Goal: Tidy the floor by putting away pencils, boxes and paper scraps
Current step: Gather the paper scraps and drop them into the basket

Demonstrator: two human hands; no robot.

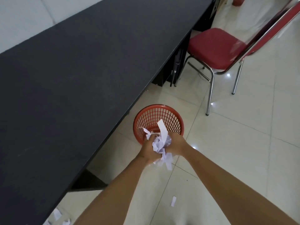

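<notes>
Both hands, left hand [148,149] and right hand [175,146], curled round a wad of paper scraps [159,146], held over near rim of red mesh bin [158,111]. Loose scrap [173,201] on tiled floor [243,143]; more scraps [56,215] by black desk [81,70].

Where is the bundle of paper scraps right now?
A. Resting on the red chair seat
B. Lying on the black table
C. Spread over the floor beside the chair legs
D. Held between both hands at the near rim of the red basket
D: the left hand and right hand together grip the paper scraps at the near rim of the red basket, which stands on the floor beside the black table.
</notes>
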